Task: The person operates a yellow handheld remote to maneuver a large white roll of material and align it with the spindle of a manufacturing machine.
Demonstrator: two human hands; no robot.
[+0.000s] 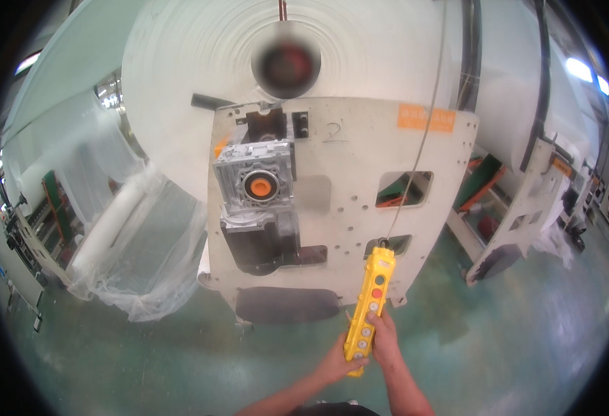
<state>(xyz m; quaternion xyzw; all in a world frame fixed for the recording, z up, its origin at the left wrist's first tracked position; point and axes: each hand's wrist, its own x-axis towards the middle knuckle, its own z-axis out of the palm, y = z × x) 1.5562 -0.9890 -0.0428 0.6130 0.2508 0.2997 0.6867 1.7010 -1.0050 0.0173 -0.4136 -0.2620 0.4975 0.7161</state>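
**Step in hand (judged):** working a hanging pendant to run a hoist or the roll stand. The next move would call for a thumb press on the right button while watching the roll, with the pendant kept steady on its cable.

**Left to right:**

- Wrapped roll (110, 229): slim, in clear film, lying aslant on the green floor (180, 360), left of the stand.
- Big roll (200, 62): white, wound on a dark core, high behind the plate.
- Plate (346, 180): off-white steel end frame with cut-outs, standing on the floor.
- Gearbox (259, 184): grey, with an orange hub, bolted to the plate's left half; a dark motor below it.
- Left hand (337, 362): curled round the pendant's lower end from the left, fingers closed on it.
- Pendant (369, 305): yellow, long, with a column of buttons; hangs in front of the plate's lower right, cable (415, 152) rising from its top.
- Right hand (385, 340): wrapped on the pendant's right side, thumb lying by the lower buttons; whether it is pressing, I cannot tell.
- Second stand (519, 222): like frame, well apart at right.
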